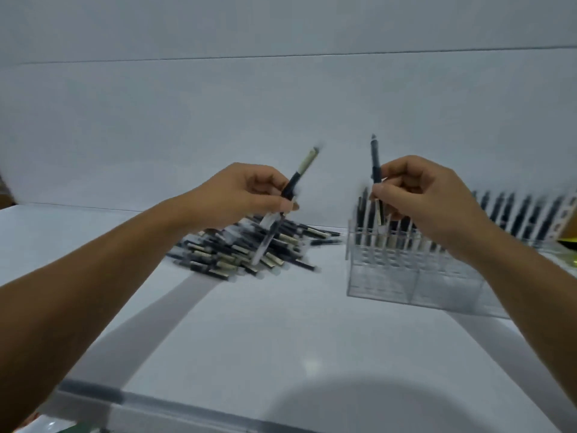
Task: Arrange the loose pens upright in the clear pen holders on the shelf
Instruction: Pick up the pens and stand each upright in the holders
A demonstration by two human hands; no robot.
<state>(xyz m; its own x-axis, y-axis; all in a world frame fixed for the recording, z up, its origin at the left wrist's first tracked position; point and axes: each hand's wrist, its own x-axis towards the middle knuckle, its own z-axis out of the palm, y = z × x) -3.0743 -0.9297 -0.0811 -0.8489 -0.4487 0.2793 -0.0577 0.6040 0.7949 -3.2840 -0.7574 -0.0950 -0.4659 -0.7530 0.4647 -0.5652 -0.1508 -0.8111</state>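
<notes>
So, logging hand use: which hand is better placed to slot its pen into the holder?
Right hand: its dark pen is upright above the clear holder. The left hand's tan-tipped pen is tilted over the loose pile.

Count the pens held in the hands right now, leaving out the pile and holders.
2. A tilted pen in the left hand, above the loose pile; a near-upright pen in the right hand, over the clear holder. Blur or fingers may hide more.

What we see at the edges
A pale wall (281,104) crossed by one thin horizontal seam (218,59); a yellow-green object (569,245) at the right edge, a brownish shape (4,192) far left, a dark green patch (73,429) at the bottom, all too cropped for us to name.
</notes>
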